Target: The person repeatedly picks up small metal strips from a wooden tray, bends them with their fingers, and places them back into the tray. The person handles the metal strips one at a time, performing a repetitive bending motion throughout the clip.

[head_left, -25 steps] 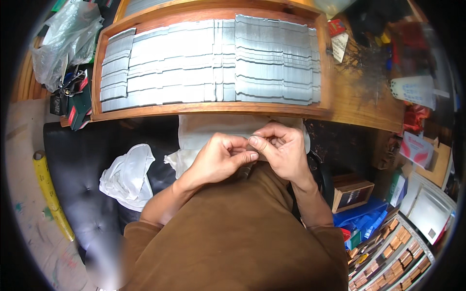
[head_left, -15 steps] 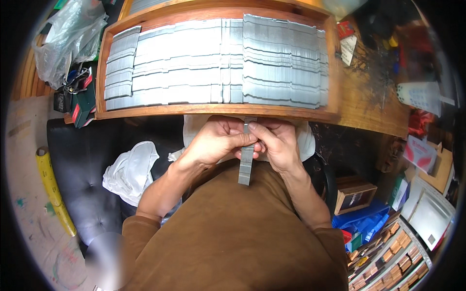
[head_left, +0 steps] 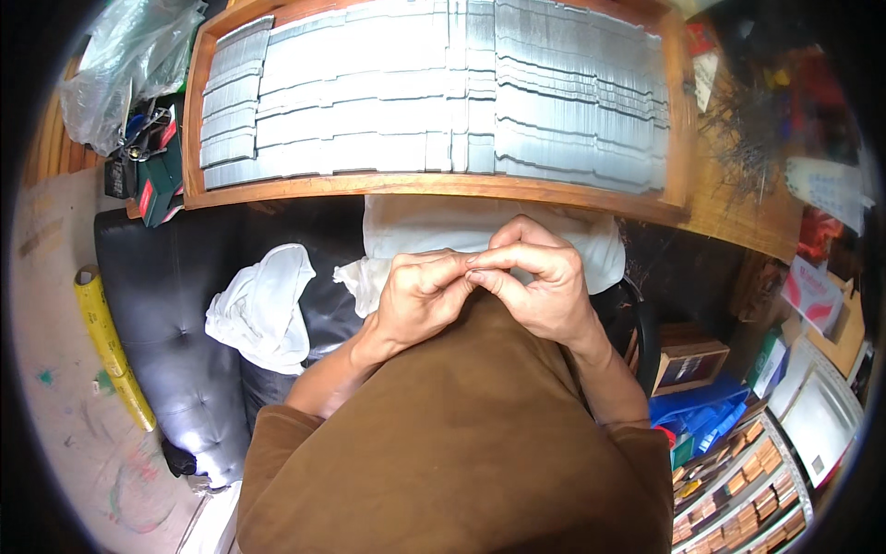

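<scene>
In front of my chest, my left hand and my right hand meet at the fingertips. Both are closed in a pinch, thumbs against index fingers. Whatever lies between them is hidden or too small to make out; the grey metal strip seen earlier does not show. Just beyond them is the front rim of a wooden tray, filled with tightly packed rows of thin grey metal pieces. Beneath and behind my hands lies a white cloth.
A black tufted seat is at the left, with a crumpled white cloth on it and a yellow tube beside it. A clear plastic bag sits at the far left. A cup and a wooden box are at the right.
The grey metal strip that hung from my fingers is out of sight. Both hands sit slightly lower, farther from the tray, fingertips still together. The whole view has shifted a little.
</scene>
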`<state>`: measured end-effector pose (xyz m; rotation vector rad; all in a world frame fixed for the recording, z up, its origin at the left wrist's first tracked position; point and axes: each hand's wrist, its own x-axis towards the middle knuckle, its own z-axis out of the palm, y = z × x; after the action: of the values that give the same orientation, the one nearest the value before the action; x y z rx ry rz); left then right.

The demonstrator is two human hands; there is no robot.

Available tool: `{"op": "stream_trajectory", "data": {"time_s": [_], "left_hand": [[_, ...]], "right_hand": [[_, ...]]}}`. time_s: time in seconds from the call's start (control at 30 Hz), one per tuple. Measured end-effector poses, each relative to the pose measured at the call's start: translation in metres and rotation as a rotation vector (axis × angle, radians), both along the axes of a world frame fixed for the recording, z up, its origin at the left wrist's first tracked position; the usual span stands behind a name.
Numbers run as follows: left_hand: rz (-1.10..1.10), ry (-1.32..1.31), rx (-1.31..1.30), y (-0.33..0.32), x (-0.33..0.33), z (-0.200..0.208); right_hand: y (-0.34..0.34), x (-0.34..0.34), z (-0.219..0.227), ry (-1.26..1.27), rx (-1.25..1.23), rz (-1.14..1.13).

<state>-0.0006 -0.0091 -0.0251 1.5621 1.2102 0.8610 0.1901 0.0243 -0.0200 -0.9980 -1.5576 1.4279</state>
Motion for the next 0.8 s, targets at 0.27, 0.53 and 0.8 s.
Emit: {"op": "stream_trajectory", "data": {"time_s": [0.27, 0.53, 0.8], "left_hand": [[0.035, -0.055, 0.154, -0.004, 0.001, -0.001], [0.150, -0.064, 0.162, -0.012, 0.010, -0.001], [0.127, -0.062, 0.099, -0.016, 0.007, 0.002]], "right_hand": [[-0.001, -0.003, 0.001, 0.013, 0.150, 0.059], [0.007, -0.003, 0.003, 0.133, -0.028, 0.086], [0.008, 0.002, 0.003, 0.113, -0.051, 0.172]]}}
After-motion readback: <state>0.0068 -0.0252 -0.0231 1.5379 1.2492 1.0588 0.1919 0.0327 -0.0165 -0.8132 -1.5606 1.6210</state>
